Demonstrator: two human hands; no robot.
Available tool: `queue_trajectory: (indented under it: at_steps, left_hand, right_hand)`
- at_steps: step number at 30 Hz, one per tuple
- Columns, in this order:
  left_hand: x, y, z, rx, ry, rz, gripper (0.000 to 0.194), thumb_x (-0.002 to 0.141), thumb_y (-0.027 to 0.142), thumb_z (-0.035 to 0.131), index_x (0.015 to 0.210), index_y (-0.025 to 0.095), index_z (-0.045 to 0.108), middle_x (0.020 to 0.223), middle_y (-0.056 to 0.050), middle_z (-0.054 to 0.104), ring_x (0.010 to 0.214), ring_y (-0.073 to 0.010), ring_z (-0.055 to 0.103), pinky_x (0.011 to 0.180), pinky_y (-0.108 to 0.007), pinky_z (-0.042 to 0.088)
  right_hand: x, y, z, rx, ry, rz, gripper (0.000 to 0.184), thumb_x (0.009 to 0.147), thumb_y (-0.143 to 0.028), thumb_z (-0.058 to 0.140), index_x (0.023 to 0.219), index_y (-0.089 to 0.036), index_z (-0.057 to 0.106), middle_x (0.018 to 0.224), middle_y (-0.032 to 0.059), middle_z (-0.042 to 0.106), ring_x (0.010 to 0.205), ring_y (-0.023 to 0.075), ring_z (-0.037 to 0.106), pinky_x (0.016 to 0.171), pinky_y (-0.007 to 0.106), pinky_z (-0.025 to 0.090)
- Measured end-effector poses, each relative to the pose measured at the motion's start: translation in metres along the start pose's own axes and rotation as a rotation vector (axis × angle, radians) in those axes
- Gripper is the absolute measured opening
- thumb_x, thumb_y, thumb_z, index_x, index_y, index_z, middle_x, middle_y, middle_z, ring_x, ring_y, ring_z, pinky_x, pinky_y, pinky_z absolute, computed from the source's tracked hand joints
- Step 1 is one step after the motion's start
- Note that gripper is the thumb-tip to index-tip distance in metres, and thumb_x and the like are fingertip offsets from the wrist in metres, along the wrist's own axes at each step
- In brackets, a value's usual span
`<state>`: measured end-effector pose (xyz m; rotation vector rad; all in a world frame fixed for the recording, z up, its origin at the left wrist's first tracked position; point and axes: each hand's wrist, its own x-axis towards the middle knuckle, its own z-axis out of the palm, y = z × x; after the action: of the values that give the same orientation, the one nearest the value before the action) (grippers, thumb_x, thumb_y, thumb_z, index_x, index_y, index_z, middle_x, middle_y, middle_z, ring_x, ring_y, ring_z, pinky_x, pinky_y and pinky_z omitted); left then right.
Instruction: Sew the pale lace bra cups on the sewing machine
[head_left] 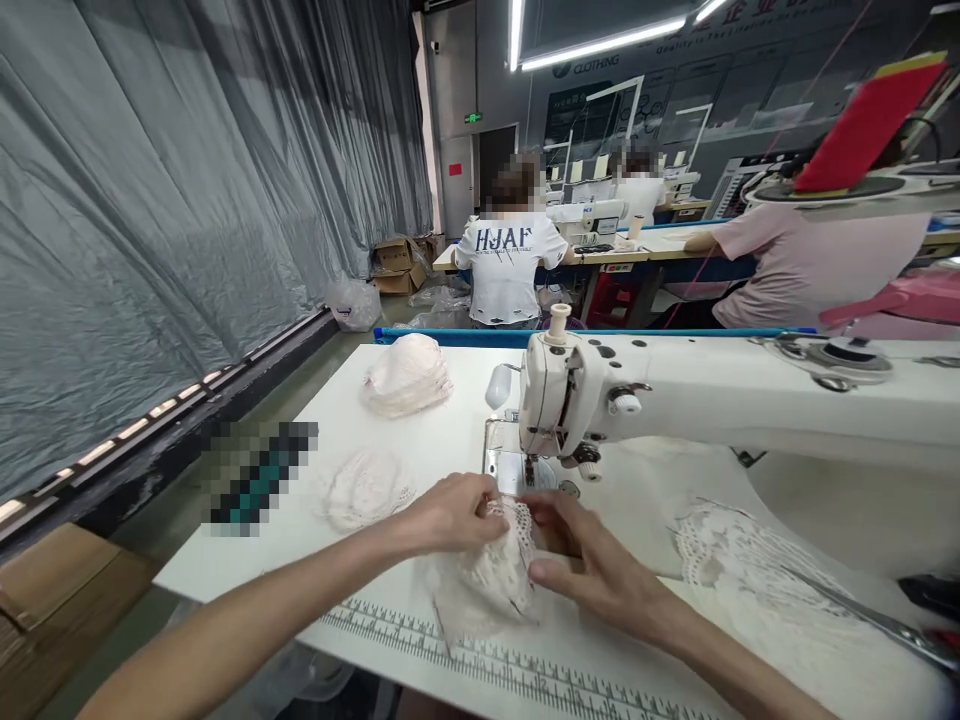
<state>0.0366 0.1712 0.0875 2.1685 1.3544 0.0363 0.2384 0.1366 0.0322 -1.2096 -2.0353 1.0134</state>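
Observation:
A piece of white lace fabric (501,562) lies at the front of a white sewing machine (559,390), its far edge close to the presser foot (531,470). My left hand (459,512) pinches the lace along its left edge, thumb and fingers pressed together. On the other side, my right hand (581,555) rests against the lace with thumb and fingers curved round its right edge. Sheer cloth hangs loosely from the lace toward the table's front edge. Whether the needle is in the cloth is too small to tell.
A stack of pale cups (409,375) and a flat pale piece (366,488) lie left on the table (285,560). At right are a lace pile (757,570) and scissors (877,620). A ruler strip (480,660) runs along the front. Co-workers (511,255) sit ahead.

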Motion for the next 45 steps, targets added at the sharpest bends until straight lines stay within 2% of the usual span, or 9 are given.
queue_trajectory:
  at_steps: [4, 7, 11, 14, 24, 30, 36, 40, 45]
  left_hand:
    - [-0.046, 0.008, 0.002, -0.376, -0.036, -0.01, 0.027, 0.079, 0.043, 0.052, 0.079, 0.015, 0.051, 0.066, 0.004, 0.043, 0.057, -0.0092, 0.039, 0.049, -0.02, 0.029]
    - [-0.071, 0.012, 0.001, -0.439, -0.071, 0.033, 0.029, 0.075, 0.044, 0.059, 0.077, 0.015, 0.054, 0.071, 0.003, 0.046, 0.065, -0.0107, 0.042, 0.057, -0.02, 0.032]
    - [-0.092, 0.017, 0.008, -0.384, -0.034, 0.087, 0.035, 0.067, 0.048, 0.068, 0.088, 0.021, 0.065, 0.09, -0.002, 0.053, 0.092, -0.0196, 0.046, 0.078, -0.027, 0.035]
    - [-0.101, 0.019, 0.022, -0.47, -0.031, 0.099, 0.029, 0.068, 0.046, 0.069, 0.078, 0.019, 0.069, 0.087, -0.002, 0.054, 0.088, -0.0187, 0.049, 0.079, -0.027, 0.036]
    - [-0.126, 0.018, 0.066, -1.126, -0.268, 0.052, 0.034, 0.058, 0.033, 0.079, 0.079, 0.01, 0.065, 0.07, 0.0, 0.059, 0.067, -0.0104, 0.05, 0.067, -0.023, 0.039]
    - [-0.126, 0.017, 0.093, -1.248, -0.206, -0.03, 0.038, 0.052, 0.034, 0.082, 0.076, 0.009, 0.066, 0.07, -0.002, 0.063, 0.061, -0.0097, 0.054, 0.064, -0.022, 0.04]
    - [-0.124, 0.014, 0.096, -1.142, -0.216, -0.044, 0.035, 0.058, 0.037, 0.078, 0.074, 0.008, 0.066, 0.063, -0.001, 0.06, 0.056, -0.0076, 0.049, 0.055, -0.02, 0.035]
    - [-0.121, 0.01, 0.092, -1.015, -0.276, -0.003, 0.034, 0.063, 0.04, 0.074, 0.071, 0.008, 0.066, 0.054, 0.002, 0.053, 0.05, -0.0062, 0.041, 0.048, -0.019, 0.028]
    - [-0.116, 0.003, 0.085, -0.976, -0.319, -0.04, 0.032, 0.061, 0.038, 0.075, 0.067, 0.008, 0.064, 0.053, 0.002, 0.051, 0.048, -0.0054, 0.038, 0.047, -0.019, 0.027]
  right_hand:
    - [-0.011, -0.03, 0.005, 0.412, -0.197, 0.121, 0.039, 0.073, -0.05, 0.065, 0.093, -0.017, 0.057, 0.088, 0.0033, 0.055, 0.084, 0.0182, 0.052, 0.071, 0.029, 0.042]
    - [-0.022, -0.048, 0.007, 0.609, -0.321, 0.138, 0.035, 0.072, -0.047, 0.067, 0.069, -0.015, 0.053, 0.065, -0.0029, 0.045, 0.062, 0.0105, 0.041, 0.057, 0.023, 0.034]
    - [-0.041, -0.063, 0.009, 0.539, -0.424, 0.148, 0.034, 0.072, -0.041, 0.069, 0.063, -0.014, 0.05, 0.058, -0.0053, 0.038, 0.056, 0.0077, 0.032, 0.051, 0.022, 0.024]
    - [-0.057, -0.068, 0.009, 0.45, -0.459, 0.144, 0.031, 0.073, -0.039, 0.068, 0.065, -0.013, 0.054, 0.058, -0.0049, 0.039, 0.056, 0.0081, 0.033, 0.051, 0.022, 0.024]
    - [-0.093, -0.071, 0.019, 0.493, -0.432, 0.204, 0.034, 0.069, -0.044, 0.07, 0.068, -0.012, 0.058, 0.059, -0.0035, 0.047, 0.058, 0.0094, 0.039, 0.054, 0.022, 0.029]
    - [-0.101, -0.062, 0.029, 0.449, -0.416, 0.214, 0.035, 0.072, -0.046, 0.067, 0.07, -0.013, 0.055, 0.059, -0.0048, 0.04, 0.056, 0.0082, 0.033, 0.052, 0.022, 0.025]
    - [-0.101, -0.065, 0.042, 0.365, -0.311, 0.135, 0.035, 0.08, -0.049, 0.058, 0.082, -0.014, 0.054, 0.062, -0.0042, 0.042, 0.057, 0.009, 0.036, 0.05, 0.021, 0.028]
    - [-0.093, -0.068, 0.049, 0.152, -0.192, 0.051, 0.031, 0.086, -0.043, 0.049, 0.073, -0.016, 0.053, 0.056, -0.0043, 0.043, 0.052, 0.0089, 0.035, 0.047, 0.021, 0.027]
    - [-0.093, -0.063, 0.035, 0.071, -0.088, 0.062, 0.033, 0.091, -0.044, 0.04, 0.072, -0.019, 0.047, 0.055, -0.0028, 0.051, 0.051, 0.0108, 0.046, 0.051, 0.022, 0.034]
